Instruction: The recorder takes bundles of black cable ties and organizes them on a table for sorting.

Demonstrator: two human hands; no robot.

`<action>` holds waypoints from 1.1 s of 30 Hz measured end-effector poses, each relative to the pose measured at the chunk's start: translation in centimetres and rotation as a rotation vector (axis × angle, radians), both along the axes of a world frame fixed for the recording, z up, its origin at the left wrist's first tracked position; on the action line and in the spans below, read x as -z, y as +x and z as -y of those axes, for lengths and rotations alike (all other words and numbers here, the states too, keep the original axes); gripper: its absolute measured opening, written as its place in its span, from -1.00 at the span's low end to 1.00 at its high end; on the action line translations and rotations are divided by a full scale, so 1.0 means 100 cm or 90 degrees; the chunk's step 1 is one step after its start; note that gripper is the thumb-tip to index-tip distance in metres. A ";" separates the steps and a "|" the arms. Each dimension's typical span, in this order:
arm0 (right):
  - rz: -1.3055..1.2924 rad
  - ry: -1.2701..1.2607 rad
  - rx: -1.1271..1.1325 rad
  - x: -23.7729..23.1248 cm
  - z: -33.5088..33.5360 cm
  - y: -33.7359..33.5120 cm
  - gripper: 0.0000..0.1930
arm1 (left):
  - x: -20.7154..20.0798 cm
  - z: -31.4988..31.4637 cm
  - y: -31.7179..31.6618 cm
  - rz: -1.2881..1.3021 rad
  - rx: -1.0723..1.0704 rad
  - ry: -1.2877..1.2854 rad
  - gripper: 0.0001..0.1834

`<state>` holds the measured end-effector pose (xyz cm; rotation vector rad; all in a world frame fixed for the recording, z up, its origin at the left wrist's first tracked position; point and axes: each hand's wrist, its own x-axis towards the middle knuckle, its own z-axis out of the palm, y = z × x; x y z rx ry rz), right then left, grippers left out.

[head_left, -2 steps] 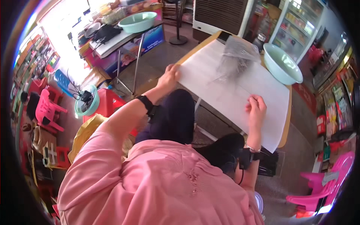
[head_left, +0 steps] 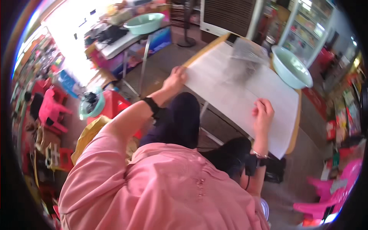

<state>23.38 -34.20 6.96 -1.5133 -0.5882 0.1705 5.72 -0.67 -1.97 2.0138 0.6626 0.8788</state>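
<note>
Printing shows on the blue panel (head_left: 159,40) at the upper left and on the packets (head_left: 341,126) along the right edge, but it is too blurred for me to read. My bench (head_left: 207,50) runs from upper centre to right of centre, its yellow-brown rim showing around a white sheet (head_left: 226,74) that covers most of the top. A mint-green basin (head_left: 292,65) sits at its right end; a similar basin (head_left: 145,27) is at the upper left. A slatted panel (head_left: 229,15) stands at top centre, a glass-fronted cabinet (head_left: 309,28) at the upper right, and a pink chair (head_left: 347,182) on the grey floor (head_left: 306,153) at the lower right.

Near the bench's upper end lies a clear plastic bag (head_left: 249,50), crumpled and shiny, with a dark, blurred mass (head_left: 242,72) at its lower side. The fingers of my left hand (head_left: 175,79) curl at the sheet's left edge; I cannot tell whether they grip it. My right hand (head_left: 263,114) is over the sheet, right of centre, fingers loosely bent; whether they pinch anything small, I cannot tell.
</note>
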 end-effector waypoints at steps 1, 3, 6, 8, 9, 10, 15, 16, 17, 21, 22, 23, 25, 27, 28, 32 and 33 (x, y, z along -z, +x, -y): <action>-0.004 -0.006 -0.018 0.005 -0.006 -0.007 -0.87 | 0.009 -0.010 -0.001 0.076 0.030 -0.224 -0.61; -0.064 -0.003 0.042 0.029 0.002 -0.016 -0.87 | -0.038 0.035 -0.015 -0.235 -0.041 0.090 -0.59; -0.034 -0.007 0.046 0.038 0.013 -0.011 -0.86 | -0.035 0.037 -0.009 -0.226 -0.051 0.173 -0.57; -0.019 0.011 0.043 0.041 0.015 -0.006 -0.86 | -0.039 0.042 -0.008 -0.239 -0.038 0.188 -0.56; -0.032 -0.024 0.044 0.036 0.022 0.001 -0.85 | -0.038 0.050 -0.002 -0.265 -0.065 0.211 -0.58; -0.052 -0.058 0.079 0.034 0.034 0.000 -0.85 | -0.040 0.054 0.009 -0.289 -0.059 0.242 -0.59; -0.035 -0.036 0.007 0.022 -0.002 -0.013 -0.84 | -0.056 0.032 -0.006 -0.276 -0.161 0.463 -0.49; -0.039 -0.034 0.022 0.025 0.000 -0.009 -0.85 | -0.068 0.045 0.004 -0.218 -0.123 0.492 -0.44; -0.042 -0.029 0.022 0.030 0.000 -0.004 -0.85 | -0.080 0.058 0.015 -0.159 -0.058 0.425 -0.45; -0.033 -0.010 0.072 0.030 0.010 -0.001 -0.87 | -0.096 0.095 0.078 -0.241 0.089 0.273 -0.44; -0.020 -0.013 0.068 0.032 0.011 0.000 -0.88 | -0.093 0.099 0.094 -0.305 0.090 0.237 -0.42; -0.007 -0.017 0.061 0.033 0.012 0.001 -0.88 | -0.085 0.103 0.110 -0.304 0.100 0.238 -0.42; -0.016 -0.031 0.065 0.030 0.011 0.000 -0.88 | -0.064 0.108 0.139 -0.367 0.106 0.237 -0.36; -0.026 -0.031 0.058 0.030 0.011 0.000 -0.87 | -0.051 0.129 0.160 -0.365 0.106 0.275 -0.35; -0.038 -0.029 0.054 0.027 0.011 -0.002 -0.87 | -0.048 0.142 0.165 -0.343 0.087 0.280 -0.35; -0.036 -0.028 0.027 0.026 0.011 -0.003 -0.86 | -0.073 0.177 0.181 -0.325 0.095 0.198 -0.35; -0.035 -0.028 0.033 0.027 0.011 -0.003 -0.86 | -0.073 0.180 0.185 -0.330 0.083 0.193 -0.35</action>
